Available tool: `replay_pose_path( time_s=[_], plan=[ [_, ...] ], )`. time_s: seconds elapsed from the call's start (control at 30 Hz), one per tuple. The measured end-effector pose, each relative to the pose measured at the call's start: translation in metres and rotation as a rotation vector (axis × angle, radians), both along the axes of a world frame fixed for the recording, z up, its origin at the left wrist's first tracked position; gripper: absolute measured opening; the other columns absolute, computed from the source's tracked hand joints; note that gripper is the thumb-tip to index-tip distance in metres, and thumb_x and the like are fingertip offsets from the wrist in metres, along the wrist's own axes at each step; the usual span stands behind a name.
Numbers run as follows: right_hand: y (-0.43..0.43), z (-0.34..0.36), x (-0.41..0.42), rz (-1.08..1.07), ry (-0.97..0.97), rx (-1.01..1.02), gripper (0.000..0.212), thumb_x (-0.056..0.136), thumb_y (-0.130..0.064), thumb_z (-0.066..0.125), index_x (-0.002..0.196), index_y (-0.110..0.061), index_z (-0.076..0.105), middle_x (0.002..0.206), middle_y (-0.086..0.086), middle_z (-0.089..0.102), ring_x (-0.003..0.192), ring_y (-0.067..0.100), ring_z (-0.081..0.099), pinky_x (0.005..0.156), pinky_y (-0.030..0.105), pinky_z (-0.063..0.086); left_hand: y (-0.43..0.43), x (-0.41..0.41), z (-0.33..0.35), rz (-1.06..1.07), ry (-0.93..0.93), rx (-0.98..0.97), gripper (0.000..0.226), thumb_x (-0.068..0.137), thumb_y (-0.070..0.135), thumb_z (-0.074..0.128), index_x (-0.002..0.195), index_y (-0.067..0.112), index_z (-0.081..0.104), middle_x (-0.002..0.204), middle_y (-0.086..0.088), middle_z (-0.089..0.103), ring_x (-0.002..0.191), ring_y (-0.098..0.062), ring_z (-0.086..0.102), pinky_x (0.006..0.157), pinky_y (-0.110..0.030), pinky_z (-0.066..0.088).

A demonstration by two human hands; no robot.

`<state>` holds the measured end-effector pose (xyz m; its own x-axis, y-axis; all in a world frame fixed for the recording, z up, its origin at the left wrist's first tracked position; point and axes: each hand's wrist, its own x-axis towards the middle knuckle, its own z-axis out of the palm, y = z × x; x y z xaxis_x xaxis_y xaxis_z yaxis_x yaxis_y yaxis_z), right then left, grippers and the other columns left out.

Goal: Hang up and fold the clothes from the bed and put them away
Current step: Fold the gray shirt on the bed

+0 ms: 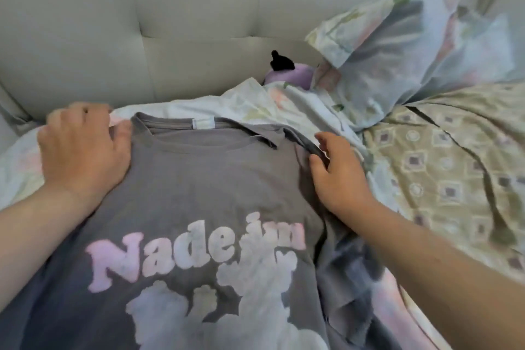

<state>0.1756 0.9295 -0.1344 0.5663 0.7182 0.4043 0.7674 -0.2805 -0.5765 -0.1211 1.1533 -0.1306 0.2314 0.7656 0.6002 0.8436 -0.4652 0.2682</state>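
- Head view, looking down at a bed: a grey T-shirt lies front up in the middle. Its collar faces away from the viewer, and a white neck label shows inside it.
- Puffy pink and pale lettering and a cloud-like print cover the shirt's chest.
- The left hand rests knuckles up on the shirt's left shoulder, with the thumb beside the collar. The fingers bend down over the shoulder edge and their tips are hidden, so it is unclear whether they grip the cloth or only press it.
- The right hand is at the shirt's right shoulder. Thumb and forefinger pinch a raised fold of grey cloth there; the other fingers are loosely bent.
- Under the shirt and beyond its collar lies a pale floral cover.
- Right of the shirt is a beige sheet with a square pattern.
- Beyond the shirt's right shoulder stands a floral pillowcase; a darker filling shows dimly through its thin cloth.
- Just left of the pillowcase, beyond the collar, a purple soft toy with a black top peeks out from behind the cover.
- A padded cream headboard rises behind everything.
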Motion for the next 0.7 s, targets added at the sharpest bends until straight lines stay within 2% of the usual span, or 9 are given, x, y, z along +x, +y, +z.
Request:
replay_pose_path(
  time_s=[0.07, 0.1, 0.23, 0.27, 0.33, 0.43, 0.53, 0.63, 0.7],
  plan=[
    [-0.062, 0.003, -0.004, -0.082, -0.041, 0.127, 0.032, 0.092, -0.02, 0.055, 0.12, -0.033, 0.053, 0.112, -0.021, 0.045, 0.104, 0.0, 0.048, 0.09, 0.008, 0.033, -0.046, 0.021, 0.018, -0.212, 0.019, 0.062, 0.051, 0.09, 0.044, 0.041, 0.115, 0.003, 0.059, 0.117, -0.027, 0.06, 0.105, -0.048, 0.053, 0.088, -0.056, 0.044],
    [-0.09, -0.002, -0.006, -0.165, -0.014, 0.126, 0.03, 0.091, -0.019, 0.056, 0.115, -0.036, 0.053, 0.108, -0.021, 0.045, 0.096, -0.003, 0.047, 0.086, 0.011, 0.036, -0.074, 0.038, 0.02, -0.371, 0.057, 0.055, 0.054, 0.09, 0.045, 0.041, 0.12, 0.005, 0.061, 0.126, -0.023, 0.06, 0.115, -0.044, 0.054, 0.097, -0.055, 0.043],
    [-0.15, -0.042, -0.018, -0.34, 0.375, -0.003, 0.009, 0.091, -0.02, 0.066, 0.087, -0.022, 0.058, 0.091, -0.002, 0.063, 0.082, 0.009, 0.061, 0.065, 0.021, 0.04, -0.175, 0.113, -0.01, -0.874, 0.265, 0.006, 0.063, 0.086, 0.047, 0.057, 0.139, 0.012, 0.054, 0.149, -0.01, 0.048, 0.14, -0.031, 0.043, 0.115, -0.044, 0.027],
    [-0.154, -0.051, -0.021, -0.337, 0.408, -0.029, 0.015, 0.091, -0.027, 0.067, 0.081, -0.022, 0.058, 0.085, -0.002, 0.064, 0.081, 0.011, 0.062, 0.062, 0.02, 0.039, -0.188, 0.127, -0.021, -0.897, 0.321, -0.062, 0.075, 0.086, 0.054, 0.059, 0.149, 0.018, 0.042, 0.157, -0.006, 0.036, 0.147, -0.026, 0.031, 0.119, -0.038, 0.016],
    [-0.152, -0.057, -0.022, -0.339, 0.432, -0.023, 0.021, 0.09, -0.041, 0.065, 0.078, -0.025, 0.061, 0.079, -0.007, 0.066, 0.076, 0.002, 0.061, 0.057, 0.015, 0.036, -0.196, 0.144, -0.046, -0.798, 0.386, -0.189, 0.099, 0.079, 0.076, 0.049, 0.158, 0.03, 0.013, 0.165, 0.005, 0.008, 0.153, -0.015, 0.004, 0.12, -0.03, -0.008],
    [-0.142, -0.054, -0.01, -0.322, 0.562, -0.055, 0.024, 0.084, -0.049, 0.069, 0.083, -0.024, 0.068, 0.078, -0.011, 0.069, 0.074, 0.0, 0.063, 0.057, 0.018, 0.041, -0.193, 0.15, -0.074, -0.712, 0.409, -0.221, 0.116, 0.066, 0.094, 0.033, 0.157, 0.034, -0.003, 0.165, 0.01, -0.007, 0.15, -0.005, -0.011, 0.12, -0.029, -0.015],
    [-0.136, -0.058, -0.014, -0.273, 0.645, -0.038, 0.041, 0.07, -0.054, 0.074, 0.079, -0.014, 0.066, 0.071, -0.002, 0.07, 0.071, 0.014, 0.066, 0.062, 0.035, 0.051, -0.193, 0.149, -0.081, -0.725, 0.331, -0.269, 0.122, 0.06, 0.098, 0.033, 0.158, 0.033, -0.001, 0.163, 0.013, -0.007, 0.148, -0.001, -0.012, 0.121, -0.029, -0.01],
    [-0.136, -0.072, -0.028, -0.319, 0.453, -0.024, 0.032, 0.067, -0.055, 0.073, 0.085, -0.034, 0.057, 0.08, -0.013, 0.065, 0.077, -0.004, 0.06, 0.059, 0.015, 0.041, -0.198, 0.145, -0.082, -0.73, 0.262, -0.223, 0.109, 0.075, 0.087, 0.034, 0.159, 0.023, 0.009, 0.163, 0.008, 0.008, 0.149, -0.003, 0.002, 0.122, -0.029, -0.001],
    [-0.138, -0.077, -0.032, -0.421, 0.451, 0.148, 0.04, 0.067, -0.047, 0.08, 0.088, -0.043, 0.046, 0.087, -0.014, 0.056, 0.085, -0.009, 0.053, 0.064, 0.011, 0.039, -0.201, 0.14, -0.082, -0.742, 0.2, -0.181, 0.087, 0.089, 0.067, 0.034, 0.157, 0.012, 0.024, 0.161, 0.0, 0.027, 0.148, -0.008, 0.016, 0.122, -0.03, 0.006]
  ],
)
